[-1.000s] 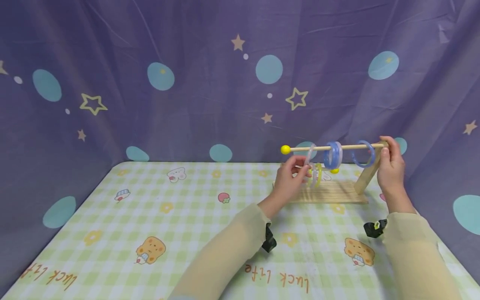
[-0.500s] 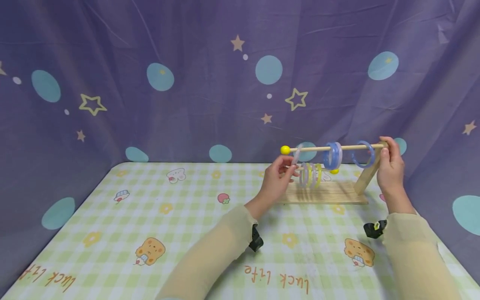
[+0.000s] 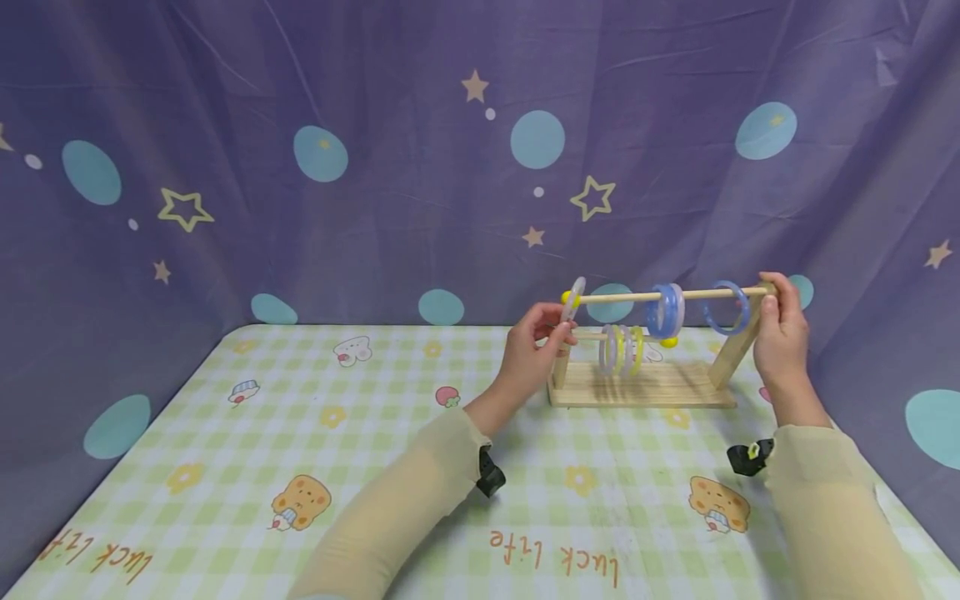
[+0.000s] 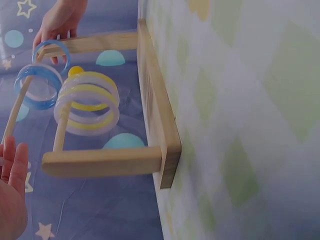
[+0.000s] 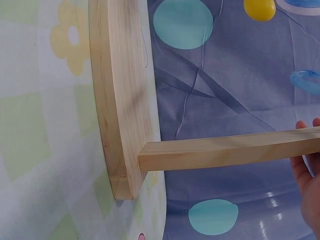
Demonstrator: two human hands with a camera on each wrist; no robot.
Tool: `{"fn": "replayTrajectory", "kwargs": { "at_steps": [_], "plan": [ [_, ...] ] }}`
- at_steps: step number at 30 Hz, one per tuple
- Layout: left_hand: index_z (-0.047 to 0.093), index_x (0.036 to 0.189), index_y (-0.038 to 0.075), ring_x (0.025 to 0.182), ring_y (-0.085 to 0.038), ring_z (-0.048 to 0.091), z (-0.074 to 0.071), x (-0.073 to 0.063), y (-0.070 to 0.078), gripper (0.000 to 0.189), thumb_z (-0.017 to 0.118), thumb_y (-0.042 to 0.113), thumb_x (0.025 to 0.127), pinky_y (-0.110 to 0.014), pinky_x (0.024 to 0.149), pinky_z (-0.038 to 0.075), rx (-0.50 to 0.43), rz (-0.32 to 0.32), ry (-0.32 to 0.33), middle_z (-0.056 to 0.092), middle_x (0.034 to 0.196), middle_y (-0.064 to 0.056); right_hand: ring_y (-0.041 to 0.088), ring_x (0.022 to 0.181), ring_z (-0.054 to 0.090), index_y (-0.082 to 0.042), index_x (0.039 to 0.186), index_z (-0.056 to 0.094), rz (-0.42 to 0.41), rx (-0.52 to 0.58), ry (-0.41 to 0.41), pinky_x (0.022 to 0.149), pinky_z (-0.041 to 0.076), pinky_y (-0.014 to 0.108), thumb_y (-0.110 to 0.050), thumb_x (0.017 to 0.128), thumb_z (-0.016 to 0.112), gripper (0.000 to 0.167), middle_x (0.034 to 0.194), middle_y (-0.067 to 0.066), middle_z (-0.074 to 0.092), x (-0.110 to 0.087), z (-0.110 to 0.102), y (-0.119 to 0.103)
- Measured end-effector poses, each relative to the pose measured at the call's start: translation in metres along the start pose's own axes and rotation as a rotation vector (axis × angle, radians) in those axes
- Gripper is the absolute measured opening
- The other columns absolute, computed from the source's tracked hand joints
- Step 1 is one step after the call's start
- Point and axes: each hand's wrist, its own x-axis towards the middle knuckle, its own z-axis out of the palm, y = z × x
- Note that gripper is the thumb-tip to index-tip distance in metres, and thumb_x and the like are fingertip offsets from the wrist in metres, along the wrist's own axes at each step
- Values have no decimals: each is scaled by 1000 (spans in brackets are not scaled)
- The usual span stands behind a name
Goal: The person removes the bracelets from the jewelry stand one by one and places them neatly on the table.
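My left hand [image 3: 531, 350] pinches a pale, whitish bangle [image 3: 574, 298] at the yellow-balled left end of the upper rod [image 3: 626, 297]. That rod belongs to a wooden bangle stand [image 3: 637, 392] on the table. My right hand [image 3: 782, 333] grips the top of the stand's right post [image 3: 735, 354]. Blue bangles [image 3: 662, 312] and a pale one hang mid-rod, and a single blue bangle [image 3: 742, 312] hangs near the post. On the lower rod are several pale and yellow bangles [image 3: 637, 350], which show as a cluster in the left wrist view.
A green-and-white checked cloth [image 3: 390, 450] covers the table. Behind it hangs a purple curtain [image 3: 420, 208] with stars and teal spots. A black wrist camera [image 3: 491, 473] sits under the left sleeve, another [image 3: 750, 457] by the right.
My left hand has drawn the pale bangle leftward along the upper rod to the yellow ball, uncovering the lower-rod bangles and left post. My right hand stays on the right post.
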Motion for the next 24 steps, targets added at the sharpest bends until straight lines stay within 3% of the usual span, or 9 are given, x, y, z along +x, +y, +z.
{"fn": "replayTrajectory", "kwargs": {
  "at_steps": [6, 15, 21, 24],
  "plan": [
    [53, 111, -15, 83, -46, 64, -15, -5, 4, 17, 55, -8, 95, -48, 67, 56, 44, 7, -5, 63, 102, -32, 2, 85, 43, -12, 136, 50, -8, -2, -2, 75, 32, 20, -16, 106, 36, 34, 91, -18, 47, 0, 0, 1],
    [55, 110, -13, 82, -43, 65, -45, -20, 3, 17, 56, -7, 95, -47, 68, 56, 89, -26, 63, 64, 99, -27, 0, 92, 51, -15, 138, 50, 27, -7, -40, 79, 37, 18, -18, 106, 36, 36, 104, -18, 52, 1, -3, 1],
    [55, 110, -14, 81, -43, 65, -72, -31, 6, 17, 56, -7, 95, -49, 68, 56, 125, -42, 70, 64, 98, -27, 2, 71, 47, -9, 136, 51, -13, -8, -59, 64, 38, 15, -13, 104, 39, 34, 90, -20, 53, 5, -8, 2],
    [56, 110, -14, 80, -42, 65, -85, -38, 8, 17, 56, -7, 95, -48, 68, 56, 144, -60, 74, 64, 99, -28, 1, 71, 48, -7, 136, 50, -19, 9, -93, 63, 38, 12, -10, 104, 39, 35, 90, -21, 54, 5, -12, 2]
  ]
}}
